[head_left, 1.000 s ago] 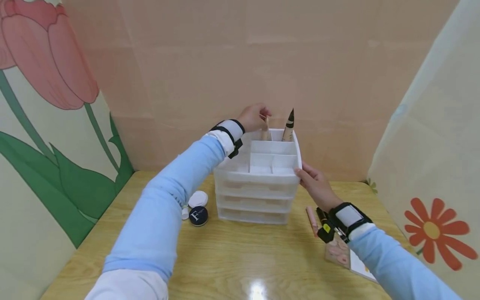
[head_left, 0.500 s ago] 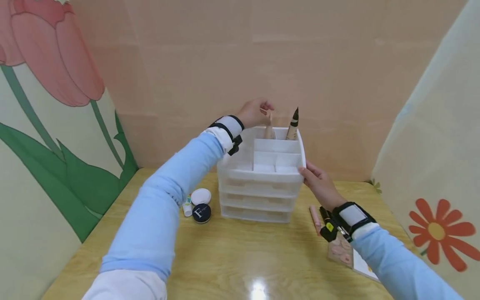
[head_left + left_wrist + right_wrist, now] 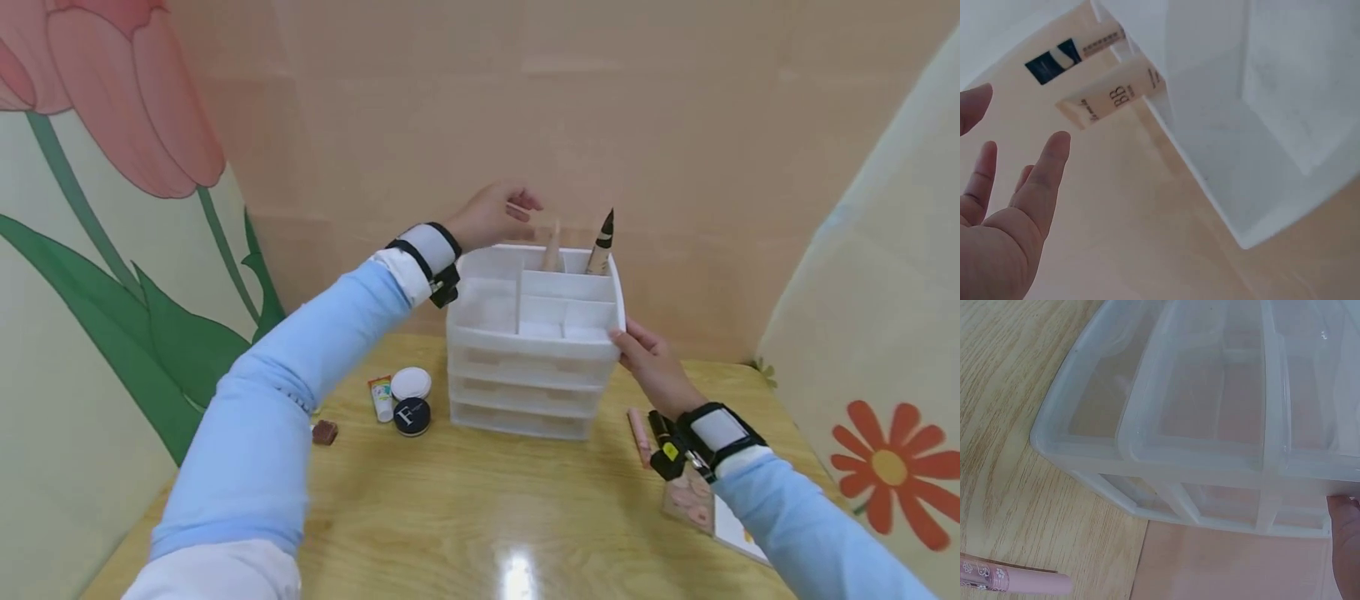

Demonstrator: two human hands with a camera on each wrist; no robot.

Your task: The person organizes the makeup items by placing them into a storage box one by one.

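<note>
A white plastic drawer organizer (image 3: 532, 367) with an open compartment top stands on the table. In its back compartments, a beige BB cream tube (image 3: 1110, 95) and a dark-ended beige tube (image 3: 602, 246) stand upright. My left hand (image 3: 497, 215) hovers just left of and above the BB cream tube, apart from it, fingers spread with nothing between them in the left wrist view. With my right hand (image 3: 656, 371) I grip the organizer's upper right edge, thumb at the front and fingers behind the side wall. Only part of that hand shows in the right wrist view.
Left of the organizer lie a small colourful tube (image 3: 381, 398), a white round case (image 3: 411, 383), a dark round jar (image 3: 412, 417) and a brown piece (image 3: 325, 432). On the right are a pink tube (image 3: 640, 437), a black tube (image 3: 660, 429) and a palette (image 3: 688, 500).
My left hand has come off the BB cream tube and moved up and left; the tube now stands on its own in the compartment. My right hand keeps its grip on the organizer.
</note>
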